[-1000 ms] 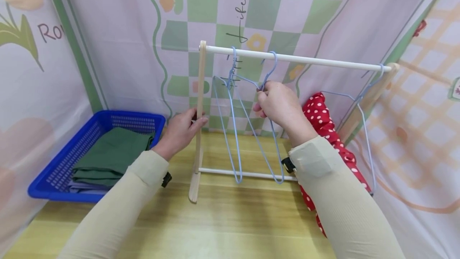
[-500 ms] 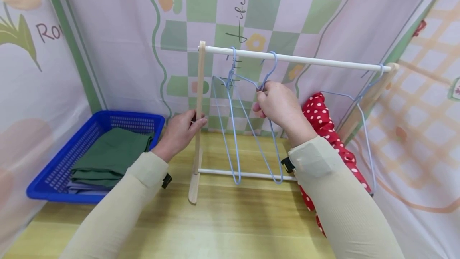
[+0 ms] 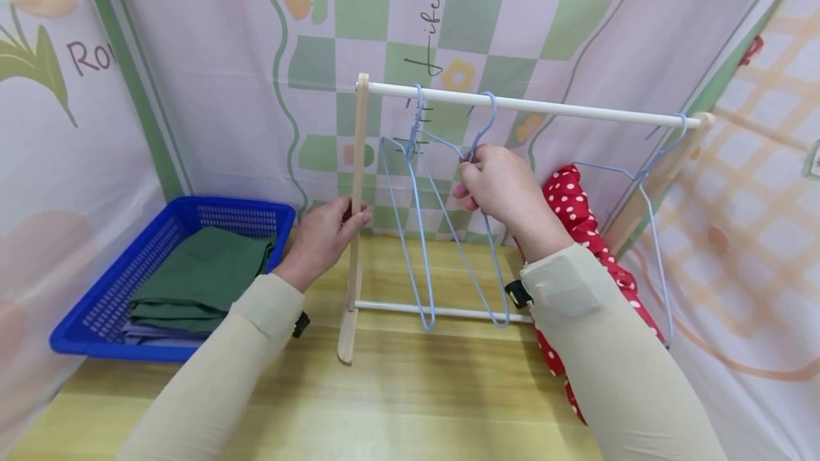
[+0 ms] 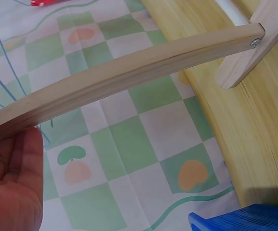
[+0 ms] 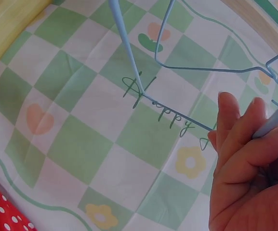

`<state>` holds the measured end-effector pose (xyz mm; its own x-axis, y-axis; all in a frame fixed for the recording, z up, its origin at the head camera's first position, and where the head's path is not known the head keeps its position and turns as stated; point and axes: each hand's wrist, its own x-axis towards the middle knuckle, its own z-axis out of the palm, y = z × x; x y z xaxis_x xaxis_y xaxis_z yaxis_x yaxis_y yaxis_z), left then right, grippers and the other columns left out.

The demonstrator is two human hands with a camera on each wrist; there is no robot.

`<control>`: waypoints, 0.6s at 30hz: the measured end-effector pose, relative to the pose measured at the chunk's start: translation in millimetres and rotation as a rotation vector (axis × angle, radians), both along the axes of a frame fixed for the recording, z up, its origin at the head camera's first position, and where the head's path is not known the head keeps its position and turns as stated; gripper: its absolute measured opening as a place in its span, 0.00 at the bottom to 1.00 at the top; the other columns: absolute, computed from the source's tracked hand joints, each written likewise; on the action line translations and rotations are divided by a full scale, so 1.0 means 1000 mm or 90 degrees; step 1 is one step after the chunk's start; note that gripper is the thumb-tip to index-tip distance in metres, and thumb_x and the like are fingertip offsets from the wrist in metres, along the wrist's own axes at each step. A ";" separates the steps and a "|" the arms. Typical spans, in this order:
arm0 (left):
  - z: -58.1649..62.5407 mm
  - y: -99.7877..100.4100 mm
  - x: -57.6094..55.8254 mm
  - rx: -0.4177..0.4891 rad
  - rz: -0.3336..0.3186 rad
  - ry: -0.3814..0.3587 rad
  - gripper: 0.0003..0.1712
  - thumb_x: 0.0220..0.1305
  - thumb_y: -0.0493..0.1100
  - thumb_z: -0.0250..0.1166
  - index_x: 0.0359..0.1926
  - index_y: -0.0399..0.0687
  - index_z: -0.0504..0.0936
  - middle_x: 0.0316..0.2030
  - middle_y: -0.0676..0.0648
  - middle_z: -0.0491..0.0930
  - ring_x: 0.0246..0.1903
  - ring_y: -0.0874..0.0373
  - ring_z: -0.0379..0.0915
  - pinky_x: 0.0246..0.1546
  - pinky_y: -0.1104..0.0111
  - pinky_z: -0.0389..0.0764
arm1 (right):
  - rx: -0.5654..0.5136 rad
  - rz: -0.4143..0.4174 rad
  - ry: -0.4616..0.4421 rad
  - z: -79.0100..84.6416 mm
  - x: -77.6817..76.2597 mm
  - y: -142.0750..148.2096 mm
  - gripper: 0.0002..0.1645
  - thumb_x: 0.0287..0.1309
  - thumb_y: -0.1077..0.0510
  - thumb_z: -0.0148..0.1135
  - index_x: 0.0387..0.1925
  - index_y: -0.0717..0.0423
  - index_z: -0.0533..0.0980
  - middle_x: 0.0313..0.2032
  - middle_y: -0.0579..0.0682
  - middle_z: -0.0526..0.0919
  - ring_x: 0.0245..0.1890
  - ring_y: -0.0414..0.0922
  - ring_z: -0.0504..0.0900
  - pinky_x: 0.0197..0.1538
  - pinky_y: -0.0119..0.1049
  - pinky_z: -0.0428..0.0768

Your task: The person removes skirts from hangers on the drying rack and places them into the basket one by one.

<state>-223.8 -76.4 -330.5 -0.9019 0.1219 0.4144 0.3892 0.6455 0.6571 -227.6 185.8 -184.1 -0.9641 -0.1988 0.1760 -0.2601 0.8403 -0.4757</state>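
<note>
My right hand (image 3: 502,187) pinches the neck of a blue wire hanger (image 3: 496,269) that hooks over the white rail (image 3: 576,112) of a small wooden clothes rack. In the right wrist view, thumb and fingers (image 5: 247,159) close on the hanger's wire. My left hand (image 3: 323,237) holds the rack's left upright (image 3: 359,155) around mid-height, thumb in front and fingertips behind. A second blue hanger (image 3: 419,233) hangs bare just right of that upright. At the right end hangs a third hanger (image 3: 653,233) bearing a red polka-dot garment (image 3: 566,194), partly hidden by my right arm.
A blue plastic basket (image 3: 70,340) stands at the left of the wooden table (image 3: 410,404), with a folded green cloth (image 3: 198,276) over a pale lavender one (image 3: 160,334). Printed fabric walls (image 3: 192,91) enclose the table behind and at both sides.
Both hands keep their places on the upright and the hanger. The whole head view shifts only very slightly.
</note>
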 end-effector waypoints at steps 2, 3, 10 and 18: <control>0.000 0.000 0.000 -0.002 0.000 0.004 0.17 0.80 0.54 0.57 0.54 0.47 0.81 0.35 0.48 0.83 0.32 0.53 0.74 0.32 0.62 0.77 | 0.001 0.002 0.003 0.000 0.001 0.001 0.18 0.78 0.53 0.47 0.51 0.60 0.78 0.36 0.52 0.90 0.29 0.43 0.87 0.37 0.39 0.77; 0.000 0.000 0.000 -0.004 0.000 0.005 0.17 0.80 0.54 0.57 0.54 0.46 0.81 0.35 0.48 0.83 0.32 0.53 0.74 0.32 0.62 0.77 | 0.002 0.001 0.003 0.000 0.001 0.001 0.18 0.78 0.52 0.47 0.51 0.60 0.79 0.36 0.52 0.90 0.29 0.43 0.87 0.37 0.39 0.77; 0.000 0.002 0.000 0.008 -0.001 0.003 0.16 0.80 0.53 0.58 0.52 0.47 0.81 0.33 0.48 0.82 0.30 0.52 0.73 0.30 0.62 0.77 | -0.003 0.000 0.004 0.001 0.003 0.003 0.20 0.79 0.50 0.47 0.55 0.59 0.78 0.39 0.52 0.90 0.30 0.43 0.88 0.40 0.41 0.78; -0.002 0.002 0.001 0.001 -0.002 0.007 0.17 0.81 0.53 0.57 0.54 0.46 0.81 0.36 0.47 0.84 0.31 0.53 0.74 0.32 0.62 0.77 | -0.019 -0.007 -0.007 0.002 0.006 0.005 0.24 0.79 0.46 0.49 0.60 0.59 0.76 0.42 0.53 0.89 0.35 0.45 0.88 0.44 0.44 0.79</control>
